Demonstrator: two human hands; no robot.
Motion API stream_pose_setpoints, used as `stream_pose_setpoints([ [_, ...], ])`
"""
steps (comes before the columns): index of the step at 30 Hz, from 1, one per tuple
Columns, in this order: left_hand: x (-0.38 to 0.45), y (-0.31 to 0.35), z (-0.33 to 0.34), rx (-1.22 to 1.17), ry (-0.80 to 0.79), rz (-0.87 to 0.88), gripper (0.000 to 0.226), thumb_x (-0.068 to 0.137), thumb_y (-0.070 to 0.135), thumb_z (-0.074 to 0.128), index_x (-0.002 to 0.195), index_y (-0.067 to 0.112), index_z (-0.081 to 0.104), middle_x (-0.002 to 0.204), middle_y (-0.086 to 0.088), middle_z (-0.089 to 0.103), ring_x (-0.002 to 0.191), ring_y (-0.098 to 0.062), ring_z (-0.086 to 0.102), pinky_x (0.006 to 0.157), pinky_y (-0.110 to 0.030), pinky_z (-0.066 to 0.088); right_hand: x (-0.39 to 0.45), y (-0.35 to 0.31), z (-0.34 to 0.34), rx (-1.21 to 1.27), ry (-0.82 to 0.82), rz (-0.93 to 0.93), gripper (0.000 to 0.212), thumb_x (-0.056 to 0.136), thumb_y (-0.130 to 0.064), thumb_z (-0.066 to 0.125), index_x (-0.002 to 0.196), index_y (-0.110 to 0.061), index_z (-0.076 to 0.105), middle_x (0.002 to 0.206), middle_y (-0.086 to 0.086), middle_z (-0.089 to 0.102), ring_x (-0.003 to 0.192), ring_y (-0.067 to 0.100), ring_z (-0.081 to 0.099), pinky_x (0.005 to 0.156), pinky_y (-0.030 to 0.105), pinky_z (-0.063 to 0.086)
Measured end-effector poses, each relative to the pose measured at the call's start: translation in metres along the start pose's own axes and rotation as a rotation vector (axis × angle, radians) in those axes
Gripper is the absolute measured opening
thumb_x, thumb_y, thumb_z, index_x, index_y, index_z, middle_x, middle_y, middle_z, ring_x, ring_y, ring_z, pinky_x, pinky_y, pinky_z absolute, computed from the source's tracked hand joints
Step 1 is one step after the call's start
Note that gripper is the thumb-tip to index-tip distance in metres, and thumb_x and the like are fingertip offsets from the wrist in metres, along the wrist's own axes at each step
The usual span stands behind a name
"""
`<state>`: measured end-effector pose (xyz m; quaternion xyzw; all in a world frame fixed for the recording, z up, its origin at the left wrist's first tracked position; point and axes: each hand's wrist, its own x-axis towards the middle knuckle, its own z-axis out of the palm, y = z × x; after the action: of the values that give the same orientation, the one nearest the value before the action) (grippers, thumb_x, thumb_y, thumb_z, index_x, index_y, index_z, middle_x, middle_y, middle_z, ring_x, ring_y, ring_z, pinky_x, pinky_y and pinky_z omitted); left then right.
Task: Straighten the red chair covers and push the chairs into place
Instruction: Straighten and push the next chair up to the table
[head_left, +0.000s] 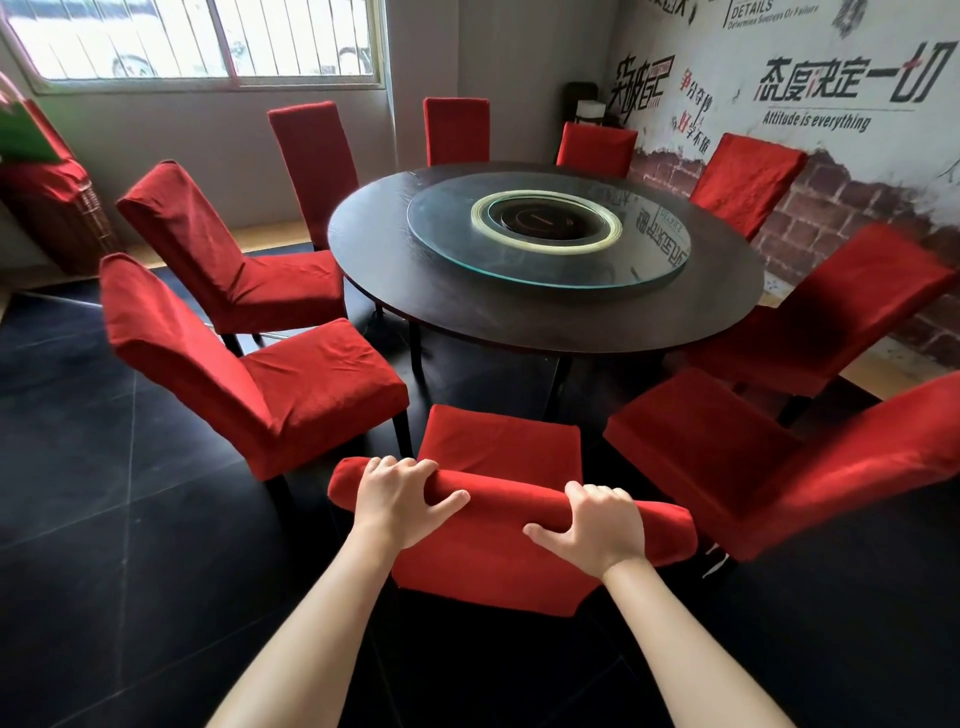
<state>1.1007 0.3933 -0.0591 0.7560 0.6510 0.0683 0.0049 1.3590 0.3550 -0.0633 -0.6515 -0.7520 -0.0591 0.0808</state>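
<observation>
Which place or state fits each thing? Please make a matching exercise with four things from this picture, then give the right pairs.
Things:
1. left hand
2. glass turntable
3. window
4. round table

Places or states:
A. lies on top of the round table
B. in the far wall, top left of the view
C. grips the top of the nearest chair
D. stands in the middle of the red chairs

Pairs: 1-C, 2-A, 3-B, 4-D
</observation>
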Motion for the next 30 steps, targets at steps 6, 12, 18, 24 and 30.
stream_pose_setpoints([
  [6,0.0,-0.001,-0.001,-0.032,0.015,-0.01,0.083,0.068,0.085,0.022,0.118,0.034,0.064,0.111,0.008,0.068,0.104,-0.016,0.058,0.099,-0.03,0.032,-0.001,-0.002,-0.001,0.013,-0.005,0.021,0.075,0.069,-0.085,0.038,0.079,-0.013,0.058,0.071,0.0,0.062,0.067,0.021,0.061,0.066,0.033,0.044],
  [12,0.005,-0.013,-0.006,-0.112,-0.058,-0.002,0.072,0.076,0.082,0.033,0.128,0.039,0.058,0.132,0.012,0.059,0.128,-0.013,0.044,0.107,-0.034,0.025,0.005,-0.002,-0.003,0.064,-0.075,0.03,0.089,0.075,-0.083,0.035,0.135,-0.018,0.047,0.11,-0.002,0.066,0.102,0.018,0.061,0.089,0.033,0.044],
  [18,0.01,-0.049,-0.028,-0.146,0.023,-0.157,0.066,0.081,0.071,0.052,0.138,0.038,0.049,0.141,0.008,0.051,0.134,-0.015,0.038,0.106,-0.036,0.024,0.045,-0.017,-0.016,0.249,-0.051,-0.099,0.085,0.08,-0.072,0.05,0.145,-0.018,0.039,0.135,0.001,0.056,0.122,0.019,0.052,0.104,0.036,0.036],
  [24,0.007,-0.097,-0.051,-0.158,0.103,-0.311,0.078,0.079,0.066,0.057,0.148,0.038,0.032,0.141,0.006,0.051,0.132,-0.019,0.042,0.105,-0.037,0.03,0.096,-0.076,-0.019,0.331,-0.033,-0.26,0.084,0.079,-0.067,0.057,0.145,-0.018,0.039,0.136,0.001,0.055,0.123,0.021,0.052,0.103,0.037,0.035],
  [30,-0.014,-0.169,-0.064,-0.162,0.149,-0.431,0.078,0.081,0.065,0.056,0.148,0.036,0.031,0.14,0.003,0.053,0.131,-0.022,0.043,0.104,-0.04,0.034,0.131,-0.165,-0.013,0.387,-0.059,-0.345,0.082,0.078,-0.065,0.058,0.144,-0.019,0.04,0.134,0.0,0.057,0.121,0.019,0.053,0.102,0.035,0.036],
])
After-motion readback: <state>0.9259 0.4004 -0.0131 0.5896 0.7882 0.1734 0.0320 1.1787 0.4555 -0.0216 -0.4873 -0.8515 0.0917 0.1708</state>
